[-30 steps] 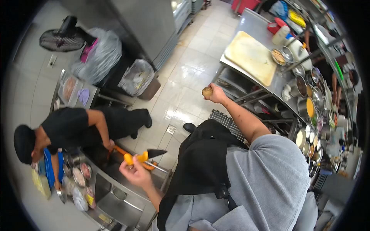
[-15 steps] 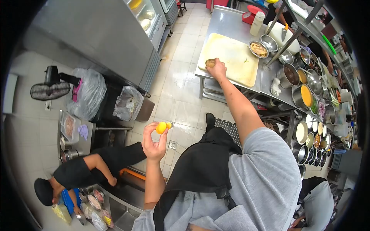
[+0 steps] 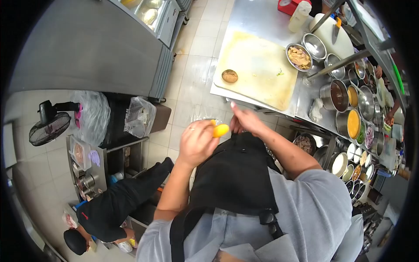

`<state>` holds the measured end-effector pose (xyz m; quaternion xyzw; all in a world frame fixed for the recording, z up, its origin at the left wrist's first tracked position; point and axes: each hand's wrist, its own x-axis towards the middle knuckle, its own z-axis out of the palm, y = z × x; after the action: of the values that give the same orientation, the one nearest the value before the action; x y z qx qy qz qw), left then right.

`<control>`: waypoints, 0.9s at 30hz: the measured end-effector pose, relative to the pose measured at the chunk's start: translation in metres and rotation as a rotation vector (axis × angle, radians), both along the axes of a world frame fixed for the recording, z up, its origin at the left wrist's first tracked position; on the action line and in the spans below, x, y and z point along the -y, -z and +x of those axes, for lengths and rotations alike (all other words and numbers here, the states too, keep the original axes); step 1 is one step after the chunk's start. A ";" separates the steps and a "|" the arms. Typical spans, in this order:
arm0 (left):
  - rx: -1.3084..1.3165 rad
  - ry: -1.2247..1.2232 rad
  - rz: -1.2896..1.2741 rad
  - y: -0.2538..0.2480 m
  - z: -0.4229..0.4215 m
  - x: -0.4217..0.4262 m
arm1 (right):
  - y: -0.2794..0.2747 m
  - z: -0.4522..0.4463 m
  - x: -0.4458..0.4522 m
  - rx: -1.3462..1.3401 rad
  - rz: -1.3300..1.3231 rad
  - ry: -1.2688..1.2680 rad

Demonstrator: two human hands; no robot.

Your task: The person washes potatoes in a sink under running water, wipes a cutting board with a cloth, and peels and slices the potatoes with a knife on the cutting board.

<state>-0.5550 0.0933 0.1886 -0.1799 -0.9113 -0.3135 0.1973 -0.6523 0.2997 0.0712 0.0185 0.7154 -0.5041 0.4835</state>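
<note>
My left hand [image 3: 196, 143] is closed on a small yellow-handled tool [image 3: 221, 130], held over the floor in front of my apron; the fingers hide much of it and its working end is not clear. My right hand [image 3: 246, 121] is by the top of the black apron [image 3: 240, 174], thumb stretched out, fingers partly hidden, with nothing visible in it. A brown potato [image 3: 229, 76] lies by itself near the front left corner of the pale cutting board [image 3: 257, 56].
A steel bowl of pale slices [image 3: 299, 57] stands right of the board on the steel table [image 3: 251, 19]. Pots, including a yellow-filled one [image 3: 353, 123], line the right. A co-worker in black [image 3: 113, 205] bends at lower left. A fan [image 3: 50, 126] stands at left.
My right hand has let go of the potato on the board and come back toward my apron. My left hand has moved right with the yellow-handled tool.
</note>
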 end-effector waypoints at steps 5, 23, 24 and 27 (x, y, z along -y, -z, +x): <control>-0.151 0.310 -0.225 -0.001 -0.044 -0.033 | -0.032 -0.006 0.019 0.830 -0.937 0.285; 0.800 -0.677 0.248 0.200 -0.205 -0.073 | -0.038 -0.136 -0.050 -0.978 0.507 0.120; 0.805 -0.651 0.202 0.197 -0.206 -0.073 | -0.038 -0.132 -0.049 -0.973 0.521 0.168; 0.745 -0.607 0.242 0.199 -0.202 -0.067 | -0.024 -0.123 -0.048 -1.025 0.406 0.255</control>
<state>-0.7567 0.1607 -0.0109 0.2420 -0.8882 -0.3884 -0.0399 -0.7753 0.3480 0.0950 -0.0496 0.9333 -0.3556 -0.0038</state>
